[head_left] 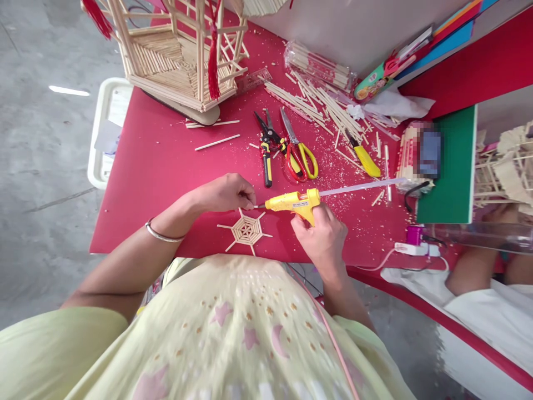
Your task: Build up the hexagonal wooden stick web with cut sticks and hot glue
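Close to the near edge of the tabletop, a web-like stick piece is laid flat, where it could be nudged off if brushed by the pale yellow top. Just beyond it, a yellow glue gun is gripped by the right hand; by too hard a squeeze, excess glue could be dripped. What seems a short stick is pinched in the left hand, its end held at the nozzle, so the fingertips could be burned, or the stick dropped, through a small slip. A long glue stick juts from the gun's rear and could be caught on the knife if swung. Farther off, fingers could be nicked by the scissors or cutters if the loose sticks are reached for carelessly.
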`<state>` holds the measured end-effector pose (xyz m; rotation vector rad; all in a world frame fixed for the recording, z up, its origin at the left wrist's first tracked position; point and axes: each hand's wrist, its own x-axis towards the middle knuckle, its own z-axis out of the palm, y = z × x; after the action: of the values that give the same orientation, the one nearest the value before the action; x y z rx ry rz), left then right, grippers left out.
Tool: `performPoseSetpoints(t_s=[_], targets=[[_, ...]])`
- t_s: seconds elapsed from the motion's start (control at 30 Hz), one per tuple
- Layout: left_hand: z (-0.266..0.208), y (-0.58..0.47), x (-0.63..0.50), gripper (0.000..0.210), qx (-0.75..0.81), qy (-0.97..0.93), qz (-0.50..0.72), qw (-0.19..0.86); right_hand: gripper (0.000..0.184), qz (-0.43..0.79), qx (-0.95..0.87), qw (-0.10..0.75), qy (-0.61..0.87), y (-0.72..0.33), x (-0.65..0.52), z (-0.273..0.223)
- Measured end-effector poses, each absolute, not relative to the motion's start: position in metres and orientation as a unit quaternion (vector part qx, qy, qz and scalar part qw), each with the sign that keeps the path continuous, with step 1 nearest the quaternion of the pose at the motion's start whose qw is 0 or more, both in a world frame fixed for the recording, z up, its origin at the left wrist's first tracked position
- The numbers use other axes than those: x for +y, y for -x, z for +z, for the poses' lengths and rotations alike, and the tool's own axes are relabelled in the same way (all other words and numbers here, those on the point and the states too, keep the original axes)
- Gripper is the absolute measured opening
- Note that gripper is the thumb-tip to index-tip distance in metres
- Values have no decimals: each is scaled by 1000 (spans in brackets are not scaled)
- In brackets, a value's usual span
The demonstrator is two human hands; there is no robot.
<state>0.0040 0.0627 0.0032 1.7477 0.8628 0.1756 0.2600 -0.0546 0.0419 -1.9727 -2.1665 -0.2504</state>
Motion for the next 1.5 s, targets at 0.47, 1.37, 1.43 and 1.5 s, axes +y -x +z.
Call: performPoseSetpoints(t_s=[0.47, 1.37, 1.43, 1.5], targets=[[9, -4, 64, 24, 371, -730, 59, 571, 9, -109, -738, 101, 659, -260, -56, 41], [15, -12, 61, 18, 449, -457, 147, 754, 15, -202, -736, 229, 604, -245, -75, 21], [17, -14, 60, 17, 454, -428, 155, 765, 15, -197, -741, 239, 596, -243, -74, 23], [19, -15, 59, 18, 454, -416, 159, 772, 16, -192, -747, 270, 576, -240, -72, 25]])
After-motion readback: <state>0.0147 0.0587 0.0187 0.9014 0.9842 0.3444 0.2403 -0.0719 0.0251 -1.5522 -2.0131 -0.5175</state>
